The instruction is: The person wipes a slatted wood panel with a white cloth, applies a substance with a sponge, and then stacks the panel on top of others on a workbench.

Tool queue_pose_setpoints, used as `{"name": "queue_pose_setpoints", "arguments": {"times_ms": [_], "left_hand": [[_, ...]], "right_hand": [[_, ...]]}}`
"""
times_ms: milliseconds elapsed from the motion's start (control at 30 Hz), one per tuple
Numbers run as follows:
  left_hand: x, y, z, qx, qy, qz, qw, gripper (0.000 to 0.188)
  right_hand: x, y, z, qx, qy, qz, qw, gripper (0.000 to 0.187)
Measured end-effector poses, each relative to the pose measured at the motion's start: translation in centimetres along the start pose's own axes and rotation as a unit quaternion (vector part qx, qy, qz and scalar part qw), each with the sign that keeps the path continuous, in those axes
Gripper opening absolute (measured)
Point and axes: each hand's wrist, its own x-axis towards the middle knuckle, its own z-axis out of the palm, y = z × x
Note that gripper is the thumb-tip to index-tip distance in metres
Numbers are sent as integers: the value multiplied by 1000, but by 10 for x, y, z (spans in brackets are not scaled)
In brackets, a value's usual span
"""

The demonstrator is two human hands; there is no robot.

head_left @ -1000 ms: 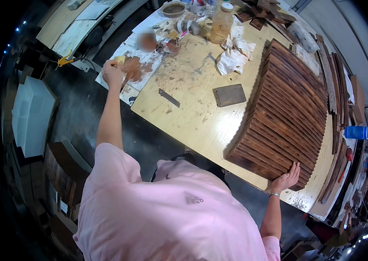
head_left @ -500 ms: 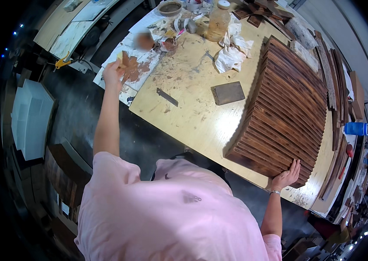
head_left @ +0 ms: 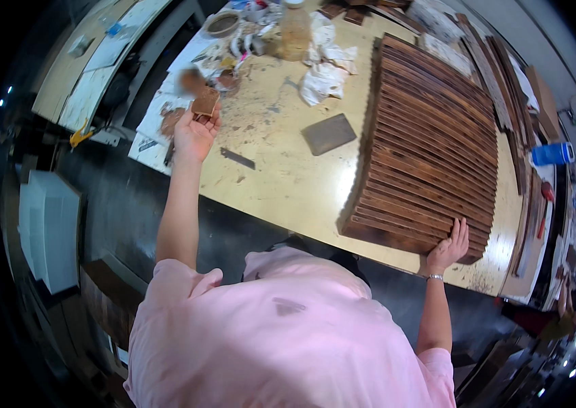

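Left hand [head_left: 195, 134] reaches to 10 o'clock edge of pale, stained wooden worktop [head_left: 281, 177], fingers pinching small brown rectangular sanding pad [head_left: 204, 103] above paper sheets smeared with brown. Right hand [head_left: 448, 247] lies flat at 4 o'clock, fingers spread, pressing near corner of large dark brown slatted curved wood panel [head_left: 427, 146]. Panel fills worktop's right half. Dark grey flat rectangular block [head_left: 329, 133] lies just left of panel. Crumpled white rags [head_left: 322, 76] at 12 o'clock, near amber plastic bottle [head_left: 295, 27]. Small dark flat strip [head_left: 237, 158] rests near left hand.
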Motion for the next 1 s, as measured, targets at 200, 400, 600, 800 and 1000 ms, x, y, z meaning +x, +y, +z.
{"name": "queue_pose_setpoints", "arguments": {"times_ms": [200,400,600,800,1000], "left_hand": [[6,-56,32,-53,-103,-57,992,35],[-39,-130,92,6,-173,-148,974,29],[-110,-201,192,193,-195,-97,957,28],[-211,-324,302,460,-332,46,822,36],[-266,-427,361,632,-461,289,552,40]], "right_hand": [[11,-14,-13,28,46,27,998,49],[3,3,2,21,24,61,998,49],[-4,19,-16,123,-47,72,989,61],[-26,119,-44,197,-4,181,963,108],[-23,189,-42,219,-191,183,939,113]]}}
